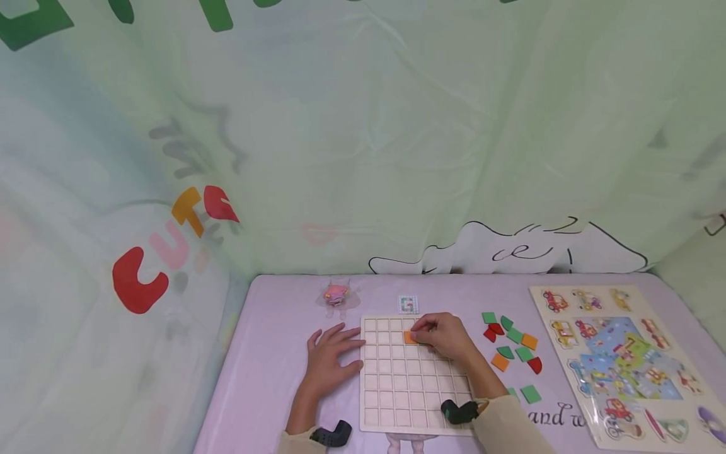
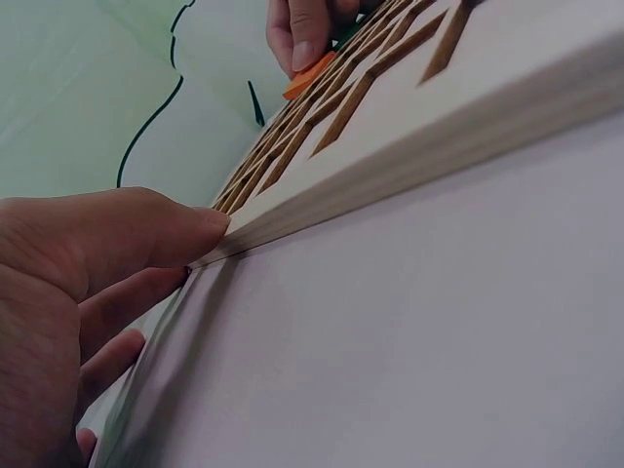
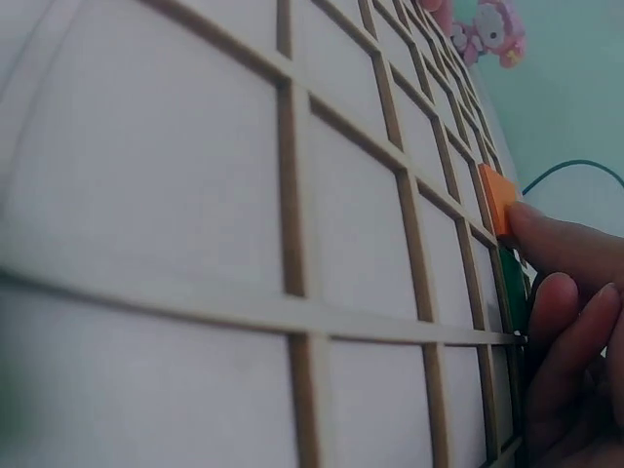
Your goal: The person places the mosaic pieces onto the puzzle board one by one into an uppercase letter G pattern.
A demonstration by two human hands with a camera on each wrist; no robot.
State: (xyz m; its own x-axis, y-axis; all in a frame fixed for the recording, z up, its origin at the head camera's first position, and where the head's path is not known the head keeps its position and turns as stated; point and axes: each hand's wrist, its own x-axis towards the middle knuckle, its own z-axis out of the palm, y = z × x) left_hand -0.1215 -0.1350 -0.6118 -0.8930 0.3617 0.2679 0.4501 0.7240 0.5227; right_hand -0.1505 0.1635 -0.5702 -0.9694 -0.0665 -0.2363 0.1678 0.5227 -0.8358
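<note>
Near the top of the pale wooden grid board [image 1: 416, 378], second row of cells and about the middle column, your right hand [image 1: 445, 335] pinches a small orange square tile [image 1: 409, 337] between thumb and fingertips. The tile sits at the hand's left edge, so the cell it hovers over lies leftward and slightly below your fingertips, not under the palm. From the right wrist view the orange tile [image 3: 495, 200] stands tilted on edge against a grid rib, one corner up, not yet flat in a cell; a fingertip presses its far side. A dark green piece shows just below it, by the fingers; whether it is held cannot be told. Your left hand [image 1: 329, 356] lies flat with fingers spread on the lilac tablecloth [image 1: 272, 353], fingertips touching the board's left edge; the left wrist view shows a finger [image 2: 146, 229] pressed against the board's side wall [image 2: 409, 166], steadying rather than clutching. Right hand is the nearer one to the tile; left is well apart from it, across several columns. Loose green, red and orange foam shapes [image 1: 513, 347] lie scattered to the right of the board, near your right forearm. Beyond them rests a vehicle peg puzzle [image 1: 621, 359]. A small pink toy [image 1: 336, 294] and a small printed card [image 1: 408, 304] sit beyond the board's top edge.
</note>
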